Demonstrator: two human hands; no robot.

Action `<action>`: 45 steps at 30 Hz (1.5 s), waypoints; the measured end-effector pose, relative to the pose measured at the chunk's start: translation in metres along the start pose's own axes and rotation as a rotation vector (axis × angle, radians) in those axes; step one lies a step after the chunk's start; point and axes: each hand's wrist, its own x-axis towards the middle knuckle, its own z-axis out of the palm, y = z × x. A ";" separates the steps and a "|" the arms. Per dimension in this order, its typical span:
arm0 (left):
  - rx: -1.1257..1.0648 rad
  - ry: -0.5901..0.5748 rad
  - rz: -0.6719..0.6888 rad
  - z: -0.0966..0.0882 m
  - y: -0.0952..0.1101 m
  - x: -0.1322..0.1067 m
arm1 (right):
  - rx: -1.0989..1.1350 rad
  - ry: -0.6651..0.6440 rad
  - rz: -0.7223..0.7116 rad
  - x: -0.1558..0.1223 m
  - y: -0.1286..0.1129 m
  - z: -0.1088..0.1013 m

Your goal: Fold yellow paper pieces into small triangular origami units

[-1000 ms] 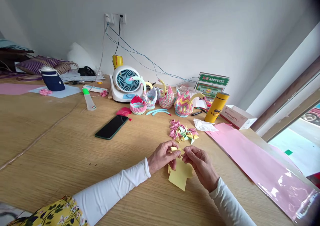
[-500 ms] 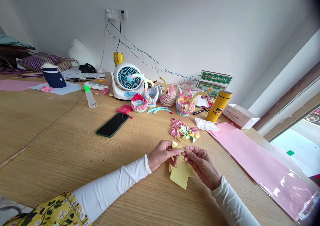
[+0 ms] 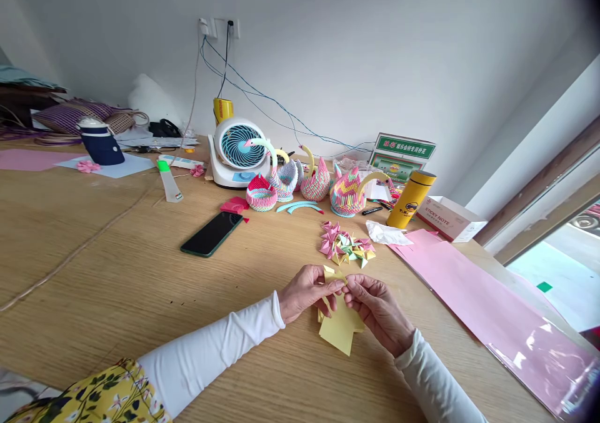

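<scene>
Both of my hands pinch one small folded yellow paper piece (image 3: 334, 275) just above the wooden table (image 3: 117, 273). My left hand (image 3: 304, 292) grips its left side with thumb and fingers closed. From the right, my right hand (image 3: 377, 310) holds the other side, fingers closed too. Under the hands lie several loose yellow paper slips (image 3: 340, 329), flat on the table. A pile of folded pink, yellow and green paper units (image 3: 344, 245) lies a little beyond the hands.
Paper swans and baskets (image 3: 314, 182) stand before a small desk fan (image 3: 234, 151). A black phone (image 3: 212, 233) lies to the left. A yellow flask (image 3: 411, 199), a sticky-note box (image 3: 445, 218) and long pink sheets (image 3: 482, 310) are on the right.
The hands have stayed in place, working the yellow piece with small finger shifts. The view has moved slightly.
</scene>
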 end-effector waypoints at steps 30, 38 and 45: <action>0.175 0.238 0.040 0.006 -0.009 0.002 | -0.358 0.108 -0.218 0.002 0.008 0.008; 0.103 0.289 0.047 0.008 -0.006 0.002 | -0.304 0.130 -0.227 -0.001 0.006 0.013; 0.235 0.237 0.085 0.007 -0.009 0.000 | -0.467 0.175 -0.259 0.000 0.009 0.009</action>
